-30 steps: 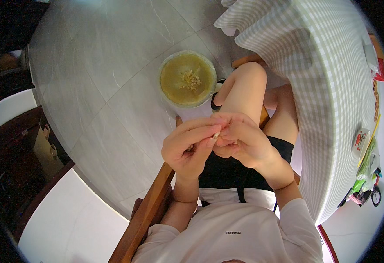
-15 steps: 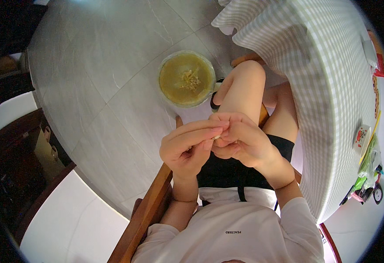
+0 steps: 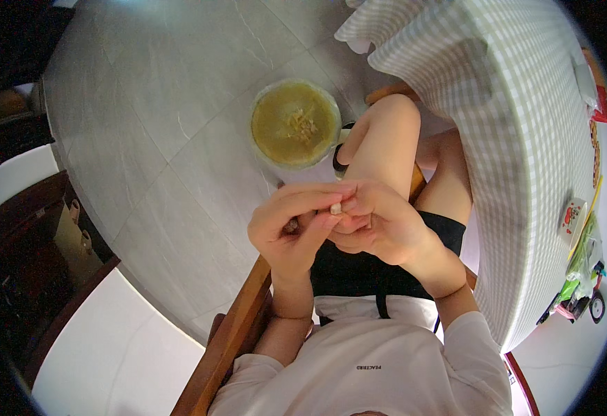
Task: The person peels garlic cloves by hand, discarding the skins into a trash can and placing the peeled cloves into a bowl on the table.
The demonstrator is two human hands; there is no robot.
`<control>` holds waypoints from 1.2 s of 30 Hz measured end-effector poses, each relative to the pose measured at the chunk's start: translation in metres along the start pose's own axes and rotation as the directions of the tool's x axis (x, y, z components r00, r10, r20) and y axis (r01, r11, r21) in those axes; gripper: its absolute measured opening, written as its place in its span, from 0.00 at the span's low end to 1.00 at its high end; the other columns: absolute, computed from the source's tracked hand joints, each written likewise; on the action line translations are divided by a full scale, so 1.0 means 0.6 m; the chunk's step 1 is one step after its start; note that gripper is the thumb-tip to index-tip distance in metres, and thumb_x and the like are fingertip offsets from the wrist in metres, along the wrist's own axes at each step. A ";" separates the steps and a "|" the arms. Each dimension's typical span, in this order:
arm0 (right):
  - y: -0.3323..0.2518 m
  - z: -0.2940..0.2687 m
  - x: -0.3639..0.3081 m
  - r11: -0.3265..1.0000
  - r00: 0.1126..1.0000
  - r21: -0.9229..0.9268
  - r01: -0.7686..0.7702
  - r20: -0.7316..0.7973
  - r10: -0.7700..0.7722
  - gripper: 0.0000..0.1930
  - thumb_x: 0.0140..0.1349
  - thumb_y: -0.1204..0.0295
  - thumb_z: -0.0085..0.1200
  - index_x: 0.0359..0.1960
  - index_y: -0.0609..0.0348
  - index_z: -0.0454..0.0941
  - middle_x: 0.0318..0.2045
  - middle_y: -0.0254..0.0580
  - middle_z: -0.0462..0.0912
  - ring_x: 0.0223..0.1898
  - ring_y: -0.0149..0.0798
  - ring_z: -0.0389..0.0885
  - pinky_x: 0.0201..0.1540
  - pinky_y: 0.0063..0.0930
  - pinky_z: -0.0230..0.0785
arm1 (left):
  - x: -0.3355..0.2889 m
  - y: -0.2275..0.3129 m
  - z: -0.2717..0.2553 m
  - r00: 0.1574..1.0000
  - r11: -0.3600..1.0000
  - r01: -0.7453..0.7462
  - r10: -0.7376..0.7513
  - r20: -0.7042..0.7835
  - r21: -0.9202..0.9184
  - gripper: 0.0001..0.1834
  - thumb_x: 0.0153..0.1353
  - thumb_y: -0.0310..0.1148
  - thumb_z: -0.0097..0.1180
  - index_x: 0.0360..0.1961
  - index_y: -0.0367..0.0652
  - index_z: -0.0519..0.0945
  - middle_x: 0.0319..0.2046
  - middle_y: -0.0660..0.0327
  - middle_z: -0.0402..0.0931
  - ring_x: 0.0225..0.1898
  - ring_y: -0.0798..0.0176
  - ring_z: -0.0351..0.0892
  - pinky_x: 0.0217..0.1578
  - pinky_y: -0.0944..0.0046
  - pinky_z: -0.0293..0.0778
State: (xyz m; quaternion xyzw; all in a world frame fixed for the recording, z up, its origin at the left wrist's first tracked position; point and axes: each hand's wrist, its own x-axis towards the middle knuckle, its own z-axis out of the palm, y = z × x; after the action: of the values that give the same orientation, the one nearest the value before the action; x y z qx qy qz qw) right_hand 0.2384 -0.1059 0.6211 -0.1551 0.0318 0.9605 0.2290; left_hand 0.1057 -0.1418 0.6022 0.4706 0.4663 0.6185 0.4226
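Close together above my lap, both hands meet at a small whitish piece [image 3: 336,207], like a nut or clove; its exact kind is too small to tell. My left hand [image 3: 289,225] pinches it between thumb and fingertips, with something brownish partly showing in the hollow of the palm. My right hand [image 3: 380,222] is closed against the piece from the other side, fingers curled. Beyond the hands, on the floor, stands a round bin [image 3: 265,156] with a yellow-green inside and pale scraps [image 3: 302,128] at its bottom.
A checked tablecloth [image 3: 518,139] hangs over the table on the right. On the table lie a white dish with a red pattern [image 3: 573,216], a green plastic bag [image 3: 584,253] and a red packet [image 3: 601,104]. A wooden chair arm [image 3: 237,305] runs beside my left arm.
My left hand has shifted slightly left and its grip has opened up a little. The whitish piece, mostly covered before, now shows between the fingertips.
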 end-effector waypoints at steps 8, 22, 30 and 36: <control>0.010 0.021 -0.013 -0.182 0.605 -0.935 0.305 0.338 -0.721 0.11 0.45 0.80 0.57 0.33 0.61 0.73 0.26 0.36 0.74 0.24 0.27 0.72 0.24 0.18 0.64 | -0.004 -0.009 0.006 0.990 0.964 -0.049 0.011 -0.142 -0.263 0.05 0.46 0.20 0.57 0.26 0.32 0.75 0.28 0.51 0.75 0.24 0.68 0.72 0.26 0.75 0.68; -0.014 0.017 0.000 -0.661 0.506 -0.692 0.290 0.697 -0.508 0.11 0.38 0.80 0.59 0.28 0.62 0.75 0.26 0.41 0.75 0.25 0.39 0.74 0.25 0.26 0.67 | -0.006 0.011 0.005 0.982 0.984 -0.084 0.108 -0.155 0.156 0.07 0.44 0.16 0.55 0.27 0.32 0.76 0.25 0.52 0.76 0.26 0.64 0.75 0.28 0.72 0.70; -0.014 0.021 0.001 -0.620 0.539 -0.732 0.282 0.655 -0.529 0.11 0.37 0.81 0.58 0.27 0.63 0.74 0.25 0.41 0.74 0.24 0.40 0.73 0.25 0.26 0.67 | 0.003 0.023 0.006 0.961 0.890 -0.202 0.261 -0.095 0.409 0.07 0.42 0.16 0.56 0.26 0.33 0.76 0.22 0.51 0.76 0.22 0.61 0.76 0.24 0.72 0.72; -0.015 0.026 -0.001 -0.618 0.556 -0.739 0.268 0.642 -0.527 0.11 0.36 0.83 0.57 0.26 0.63 0.74 0.25 0.41 0.73 0.24 0.40 0.73 0.25 0.26 0.67 | -0.003 0.033 0.009 0.973 0.889 -0.142 0.206 -0.104 0.435 0.08 0.41 0.15 0.57 0.26 0.33 0.77 0.23 0.52 0.76 0.22 0.61 0.77 0.24 0.72 0.72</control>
State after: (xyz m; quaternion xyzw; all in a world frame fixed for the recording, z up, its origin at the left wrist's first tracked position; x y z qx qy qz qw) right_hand 0.2385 -0.0963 0.6359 -0.3387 -0.7793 0.3171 0.4213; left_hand 0.1094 -0.1469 0.6219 0.5443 0.5755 0.5704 0.2171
